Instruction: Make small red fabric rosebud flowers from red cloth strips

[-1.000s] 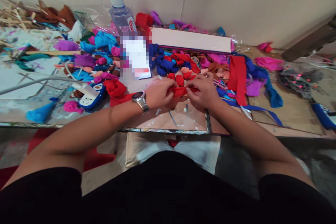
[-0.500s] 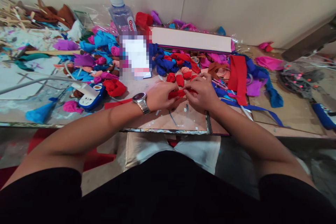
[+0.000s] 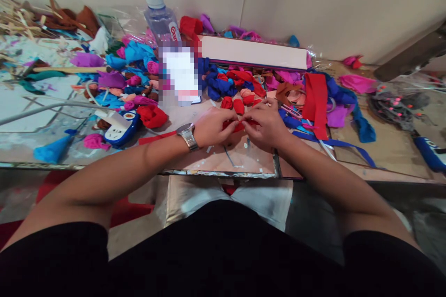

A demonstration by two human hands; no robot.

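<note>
My left hand (image 3: pixel 214 126), with a metal watch on the wrist, pinches a red crepe paper strip (image 3: pixel 238 128) near the table's front edge. My right hand (image 3: pixel 265 123) grips the same paper from the other side, its fingertips meeting those of the left. A length of red paper also shows on the table beyond my left wrist. Just past the fingers lie small rolled red paper pieces (image 3: pixel 239 106). My fingers hide most of the held paper.
Coloured paper pieces crowd the table's back, with a plastic bottle (image 3: pixel 162 21) and a long pale box (image 3: pixel 252 52) among them. A blue and white power strip (image 3: pixel 120 131) with a cable lies left. At right are a wide red strip (image 3: pixel 316 104) and cardboard (image 3: pixel 390 148).
My fingertips have drawn closer together over the red paper, covering more of it. The left hand and watch have turned slightly. Everything else on the table stays where it was.
</note>
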